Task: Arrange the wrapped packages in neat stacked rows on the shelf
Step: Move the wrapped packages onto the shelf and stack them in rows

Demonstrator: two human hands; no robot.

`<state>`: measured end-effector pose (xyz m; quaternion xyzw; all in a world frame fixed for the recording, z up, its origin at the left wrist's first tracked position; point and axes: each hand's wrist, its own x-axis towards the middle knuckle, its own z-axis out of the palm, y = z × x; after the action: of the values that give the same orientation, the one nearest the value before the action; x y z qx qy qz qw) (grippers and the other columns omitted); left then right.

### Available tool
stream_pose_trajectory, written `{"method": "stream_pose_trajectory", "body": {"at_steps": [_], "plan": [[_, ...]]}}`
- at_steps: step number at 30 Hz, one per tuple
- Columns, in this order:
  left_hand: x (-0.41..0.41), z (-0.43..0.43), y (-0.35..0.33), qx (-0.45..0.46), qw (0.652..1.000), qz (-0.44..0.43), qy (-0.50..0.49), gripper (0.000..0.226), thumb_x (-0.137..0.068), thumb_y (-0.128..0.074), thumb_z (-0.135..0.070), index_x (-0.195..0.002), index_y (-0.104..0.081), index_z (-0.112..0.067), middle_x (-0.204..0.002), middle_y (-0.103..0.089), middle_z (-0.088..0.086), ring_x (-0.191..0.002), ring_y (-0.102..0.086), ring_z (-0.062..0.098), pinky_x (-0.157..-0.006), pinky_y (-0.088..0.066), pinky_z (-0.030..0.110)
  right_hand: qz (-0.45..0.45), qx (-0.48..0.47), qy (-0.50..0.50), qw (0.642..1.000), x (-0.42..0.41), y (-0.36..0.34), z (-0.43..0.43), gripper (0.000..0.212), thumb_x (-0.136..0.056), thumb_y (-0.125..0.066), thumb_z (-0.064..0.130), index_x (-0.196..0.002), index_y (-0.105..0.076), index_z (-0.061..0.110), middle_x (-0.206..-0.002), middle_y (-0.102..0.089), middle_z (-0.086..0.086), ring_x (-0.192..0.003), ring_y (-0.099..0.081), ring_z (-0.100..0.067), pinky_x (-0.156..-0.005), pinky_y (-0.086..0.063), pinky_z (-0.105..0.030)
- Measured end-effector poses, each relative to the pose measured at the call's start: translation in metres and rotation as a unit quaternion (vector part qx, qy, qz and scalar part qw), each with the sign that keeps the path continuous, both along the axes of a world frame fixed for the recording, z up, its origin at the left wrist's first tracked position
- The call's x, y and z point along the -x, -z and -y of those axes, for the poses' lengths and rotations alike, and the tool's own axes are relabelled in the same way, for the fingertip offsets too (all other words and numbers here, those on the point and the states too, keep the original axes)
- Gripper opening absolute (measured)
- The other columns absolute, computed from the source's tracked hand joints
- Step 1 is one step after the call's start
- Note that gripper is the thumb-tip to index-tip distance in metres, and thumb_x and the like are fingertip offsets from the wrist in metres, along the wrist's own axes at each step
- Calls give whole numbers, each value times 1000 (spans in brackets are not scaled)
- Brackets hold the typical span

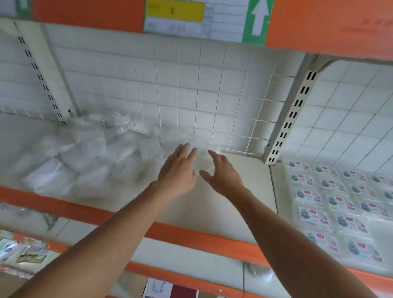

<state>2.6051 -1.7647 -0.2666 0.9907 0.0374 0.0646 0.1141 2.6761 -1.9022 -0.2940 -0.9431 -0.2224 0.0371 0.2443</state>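
A loose heap of clear-wrapped white packages [91, 160] lies on the white shelf [233, 211], from the left upright to the middle. My left hand [178, 170] reaches over the heap's right end with straight fingers, touching the plastic wrap there. My right hand [221, 173] is just to its right, fingers spread and relaxed, thumb pointing toward the left hand. A blurred clear package [202, 158] sits between the two hands. Neither hand grips anything that I can see.
Flat printed packages [339, 203] lie in neat rows on the neighbouring shelf section at the right. A slotted upright [289, 117] divides the sections, with a wire grid back [194, 91]. An orange shelf edge [185, 237] runs in front; lower shelves hold mixed goods [7, 250].
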Motion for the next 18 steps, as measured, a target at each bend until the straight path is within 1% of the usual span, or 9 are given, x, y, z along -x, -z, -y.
{"method": "stream_pose_trajectory", "body": {"at_steps": [2, 3, 6, 9, 11, 13, 14, 16, 18], "plan": [[-10, -8, -1, -13, 1000, -10, 22, 62, -98, -42, -22, -152, -15, -12, -161, -5, 11, -149, 0, 23, -117, -17, 36, -2, -21, 19, 1000, 1, 2, -5, 73, -89, -61, 44, -149, -25, 24, -150, -34, -7, -131, -42, -27, -102, -41, -41], [-14, -11, -1, -18, 999, -18, 30, 59, -97, -43, -21, -151, -20, -10, -159, -8, 13, -148, -4, 24, -116, -20, 36, -2, -27, 28, 999, 2, 3, -7, 74, -88, -62, 44, -149, -26, 23, -148, -36, -7, -130, -43, -27, -102, -41, -41], [-23, -19, 0, -19, 998, -31, 45, 49, -95, -44, -19, -141, -33, -9, -147, -28, 14, -139, -22, 29, -106, -33, 40, -13, -32, 53, 998, 3, 5, -11, 79, -85, -67, 44, -150, -27, 23, -140, -39, -9, -121, -50, -27, -98, -45, -40], [-29, -21, -1, -2, 999, -14, 39, 47, -93, -46, -17, -138, -35, -10, -132, -38, 12, -125, -35, 32, -95, -40, 39, -29, -38, 61, 997, 2, 5, -13, 83, -82, -69, 42, -150, -25, 26, -133, -39, -9, -109, -54, -26, -95, -47, -38], [-33, -24, -3, -5, 999, -4, 33, 38, -92, -46, -17, -129, -43, -8, -125, -39, 11, -120, -36, 33, -90, -42, 39, -28, -49, 53, 997, 1, 5, -12, 81, -82, -70, 39, -149, -28, 29, -128, -40, -9, -106, -56, -26, -95, -47, -37], [-39, -29, -3, -10, 999, 1, 35, 29, -92, -47, -19, -117, -53, -7, -121, -40, 11, -120, -35, 32, -89, -43, 38, -26, -56, 50, 997, 2, 4, -10, 79, -82, -70, 37, -149, -29, 31, -126, -41, -8, -103, -56, -25, -94, -47, -35], [-43, -31, -2, -6, 999, 3, 36, 28, -91, -48, -19, -116, -55, -7, -122, -40, 11, -122, -34, 32, -90, -43, 38, -27, -56, 54, 997, 2, 4, -10, 79, -82, -70, 38, -149, -29, 30, -126, -41, -8, -102, -56, -24, -94, -47, -35], [-49, -34, -2, 16, 999, 1, 37, 32, -92, -52, -23, -121, -52, -8, -129, -39, 12, -128, -32, 32, -95, -43, 39, -26, -50, 62, 996, 3, 4, -9, 82, -82, -70, 38, -150, -27, 26, -130, -41, -7, -104, -56, -23, -93, -47, -35], [-54, -33, -4, 41, 998, -7, 37, 34, -92, -55, -27, -121, -49, -10, -126, -44, 12, -124, -38, 32, -94, -43, 39, -20, -40, 65, 997, 3, 3, -10, 83, -82, -70, 38, -150, -27, 22, -133, -41, -8, -106, -56, -24, -93, -47, -35]]}}
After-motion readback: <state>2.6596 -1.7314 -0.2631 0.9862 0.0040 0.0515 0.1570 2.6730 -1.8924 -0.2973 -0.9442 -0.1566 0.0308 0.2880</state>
